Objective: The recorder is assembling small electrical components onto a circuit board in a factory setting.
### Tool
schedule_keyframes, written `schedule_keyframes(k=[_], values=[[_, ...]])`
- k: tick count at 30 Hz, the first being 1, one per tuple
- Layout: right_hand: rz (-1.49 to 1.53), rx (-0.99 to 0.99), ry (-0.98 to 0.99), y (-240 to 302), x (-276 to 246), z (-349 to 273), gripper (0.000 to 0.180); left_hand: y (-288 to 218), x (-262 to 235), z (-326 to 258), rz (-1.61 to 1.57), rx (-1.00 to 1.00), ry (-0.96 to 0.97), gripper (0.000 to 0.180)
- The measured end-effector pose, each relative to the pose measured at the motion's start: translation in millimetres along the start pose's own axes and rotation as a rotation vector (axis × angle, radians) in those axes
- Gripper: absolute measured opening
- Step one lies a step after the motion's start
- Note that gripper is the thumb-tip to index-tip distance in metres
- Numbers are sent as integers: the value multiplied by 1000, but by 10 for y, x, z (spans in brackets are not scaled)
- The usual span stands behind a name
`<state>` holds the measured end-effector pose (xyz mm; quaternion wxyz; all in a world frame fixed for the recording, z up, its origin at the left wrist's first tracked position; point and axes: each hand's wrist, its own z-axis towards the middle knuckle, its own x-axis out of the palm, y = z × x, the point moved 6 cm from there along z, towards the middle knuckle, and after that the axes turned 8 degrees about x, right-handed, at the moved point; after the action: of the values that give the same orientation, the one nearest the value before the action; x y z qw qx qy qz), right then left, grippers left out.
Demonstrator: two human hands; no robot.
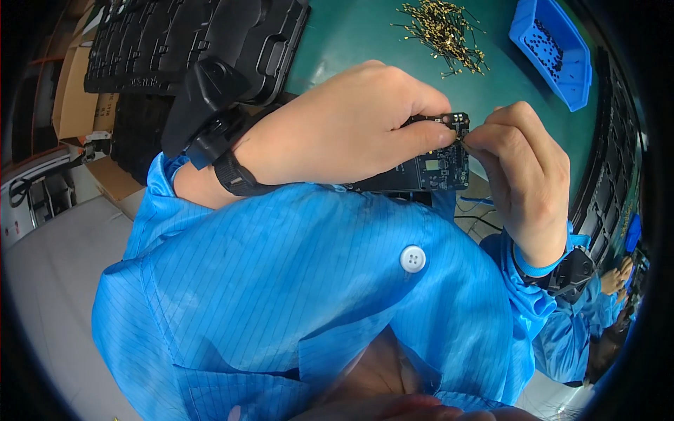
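A black circuit board (449, 165) lies under my left hand (358, 116) at the near edge of the green table. The thumb and a fingertip of that hand close on the board near its far right corner, and the palm hides much of its left part. My right hand (523, 165) meets the board's right edge, thumb and forefinger pinched together beside the left thumb tip. Whatever sits in this pinch is too small and covered to name. Beyond the hands, a loose heap of short black cables with gold-coloured ends (442, 31) rests on the table.
A blue plastic bin (572, 67) with small black parts stands at the far right. Black moulded trays (189, 35) take up the far left, cardboard boxes (74, 102) beside them. More black trays line the right, where another person's hands (616, 277) show near the rim.
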<state>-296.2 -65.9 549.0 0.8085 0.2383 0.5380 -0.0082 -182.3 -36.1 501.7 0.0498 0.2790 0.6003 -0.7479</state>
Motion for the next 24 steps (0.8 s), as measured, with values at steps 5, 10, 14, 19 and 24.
schedule_keyframes(k=[5,10,14,19,24], values=[[110,60,-54,-47,26,-39,22,-25,7,-7,33,38,-74,17],[188,99,-127,-67,50,-73,20,-27,14,-18,29,73,-156,19],[190,110,-157,-59,41,-80,19,-61,22,-23,84,95,-172,19],[171,100,-157,-78,41,-91,18,-100,18,-11,121,102,-148,19],[144,-42,-220,-96,37,-106,18,-96,31,-9,74,131,-165,18]])
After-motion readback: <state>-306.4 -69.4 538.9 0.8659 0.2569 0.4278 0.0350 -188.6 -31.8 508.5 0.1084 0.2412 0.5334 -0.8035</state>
